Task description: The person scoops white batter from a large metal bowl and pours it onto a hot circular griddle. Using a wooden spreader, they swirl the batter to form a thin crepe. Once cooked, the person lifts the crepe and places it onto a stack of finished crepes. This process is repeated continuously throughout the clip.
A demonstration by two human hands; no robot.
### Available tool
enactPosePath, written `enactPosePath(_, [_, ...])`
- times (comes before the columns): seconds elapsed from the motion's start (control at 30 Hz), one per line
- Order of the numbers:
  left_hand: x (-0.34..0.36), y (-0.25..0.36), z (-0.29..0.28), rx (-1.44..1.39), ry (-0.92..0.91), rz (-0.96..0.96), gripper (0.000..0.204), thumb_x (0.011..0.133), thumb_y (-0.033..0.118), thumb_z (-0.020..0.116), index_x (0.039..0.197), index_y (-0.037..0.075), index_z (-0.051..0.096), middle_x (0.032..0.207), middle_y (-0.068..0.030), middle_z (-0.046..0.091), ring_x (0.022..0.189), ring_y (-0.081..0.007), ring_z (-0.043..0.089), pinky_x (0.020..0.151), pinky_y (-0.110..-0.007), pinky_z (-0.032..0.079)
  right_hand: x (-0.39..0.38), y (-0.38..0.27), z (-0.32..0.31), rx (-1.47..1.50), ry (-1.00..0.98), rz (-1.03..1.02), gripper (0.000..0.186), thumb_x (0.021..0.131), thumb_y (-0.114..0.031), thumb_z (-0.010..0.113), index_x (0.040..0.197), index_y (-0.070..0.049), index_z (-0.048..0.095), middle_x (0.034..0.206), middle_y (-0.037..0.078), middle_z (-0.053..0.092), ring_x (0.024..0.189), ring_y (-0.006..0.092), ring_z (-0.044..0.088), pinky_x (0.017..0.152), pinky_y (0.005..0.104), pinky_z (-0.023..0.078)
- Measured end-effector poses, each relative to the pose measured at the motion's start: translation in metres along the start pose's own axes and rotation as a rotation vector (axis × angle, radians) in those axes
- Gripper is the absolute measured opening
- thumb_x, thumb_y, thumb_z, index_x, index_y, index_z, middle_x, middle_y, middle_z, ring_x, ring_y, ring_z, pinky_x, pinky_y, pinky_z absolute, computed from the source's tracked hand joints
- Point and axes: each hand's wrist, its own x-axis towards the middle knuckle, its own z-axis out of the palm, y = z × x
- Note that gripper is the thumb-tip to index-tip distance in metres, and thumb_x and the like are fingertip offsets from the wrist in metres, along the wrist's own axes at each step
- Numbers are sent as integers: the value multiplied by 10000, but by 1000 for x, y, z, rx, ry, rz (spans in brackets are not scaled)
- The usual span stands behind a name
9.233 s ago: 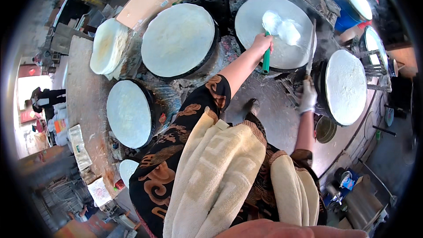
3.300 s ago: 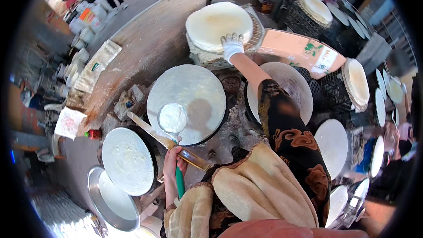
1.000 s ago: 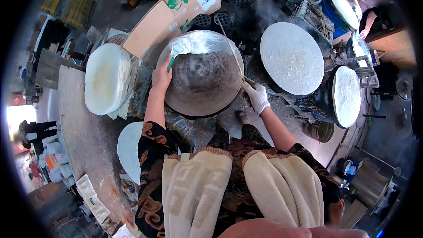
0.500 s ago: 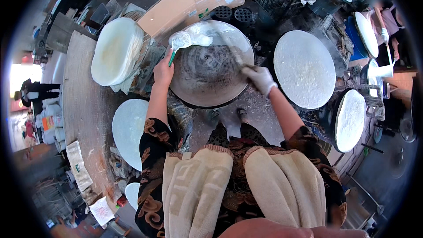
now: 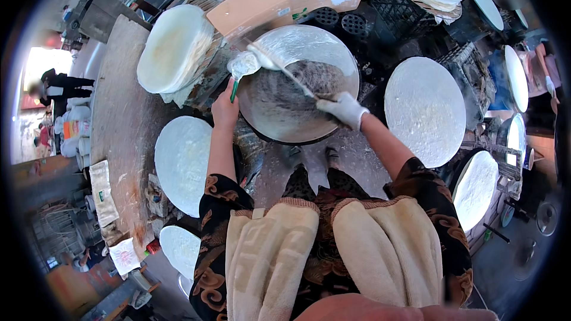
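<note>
In front of me stands a round dark griddle (image 5: 262,110), its far part covered by a glossy white batter (image 5: 315,41) layer and its nearer part bare and streaked. My left hand (image 5: 225,110) is closed round the green handle of a ladle (image 5: 244,64), whose head is coated in white batter over the griddle's left rim. White-gloved, my right hand (image 5: 343,109) grips a thin wooden batter spreader (image 5: 291,77). Its stick slants to the far left, where its end meets a thick ridge of batter.
A stack of pale round flatbreads (image 5: 177,47) rests at the far left. Another griddle covered in white (image 5: 424,113) lies to the right, a further one (image 5: 477,190) beyond it. Behind stand a cardboard sheet (image 5: 256,9) and perforated black briquettes (image 5: 354,24). Another person's arm (image 5: 544,62) shows far right.
The spreader has swung round to the far left of the griddle, and white batter now covers more of its far and right side. My left hand still holds the ladle near the rim.
</note>
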Motion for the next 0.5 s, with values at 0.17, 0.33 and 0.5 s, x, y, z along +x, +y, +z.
enactPosePath(0.17, [-43, -10, -14, 3, 19, -144, 603, 775, 72, 625, 1342, 216, 481, 854, -168, 635, 778, -358, 621, 677, -445, 489, 34, 29, -64, 20, 11, -342, 447, 803, -307, 693, 1161, -44, 641, 822, 19, 660, 675, 66, 552, 617, 236, 466])
enactPosePath(0.33, [-75, 13, -11, -96, 74, -227, 579, 766, 59, 621, 1314, 217, 519, 877, -209, 640, 784, -377, 628, 681, -425, 496, 30, -1, -70, -125, -103, -132, 382, 835, -311, 648, 1130, -68, 662, 667, 1, 573, 437, 65, 439, 392, 218, 343])
enactPosePath(0.5, [-112, 29, -9, -69, 150, -328, 504, 799, 81, 615, 1294, 141, 538, 955, -214, 643, 806, -358, 646, 685, -384, 508, 36, -16, -83, -152, -257, -100, 413, 819, -317, 685, 1136, -54, 654, 638, -9, 564, 452, 55, 454, 391, 225, 341])
